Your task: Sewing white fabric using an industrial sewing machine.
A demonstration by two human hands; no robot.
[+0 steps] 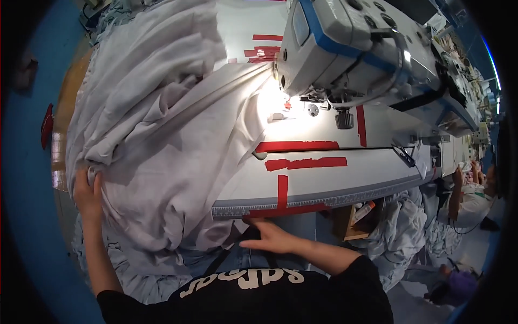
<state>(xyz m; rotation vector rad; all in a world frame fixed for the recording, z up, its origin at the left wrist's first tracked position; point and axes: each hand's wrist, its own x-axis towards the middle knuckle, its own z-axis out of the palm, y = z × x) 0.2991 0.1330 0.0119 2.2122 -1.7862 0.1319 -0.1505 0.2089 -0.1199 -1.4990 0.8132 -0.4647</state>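
A large pale grey-white cloth [178,146] lies heaped over the left part of the sewing table and hangs down past its front edge. One corner of it runs up under the lit needle area of the sewing machine [345,48]. At the far left, my left hand [89,190] is closed on a fold of the cloth, thumb and fingers pinching it. My right hand [271,237] is at the table's front edge, just below the ruler strip [302,201]. Its fingers are stretched out and apart, and nothing shows in them. The hanging cloth is close by its fingertips.
Red tape strips [306,163] mark the white tabletop [243,183]. Snips [403,155] lie toward the right. Under the table are an open wooden drawer [353,229] with a white bottle and piled pale cloth [402,227]. Other people [469,202] sit at the right.
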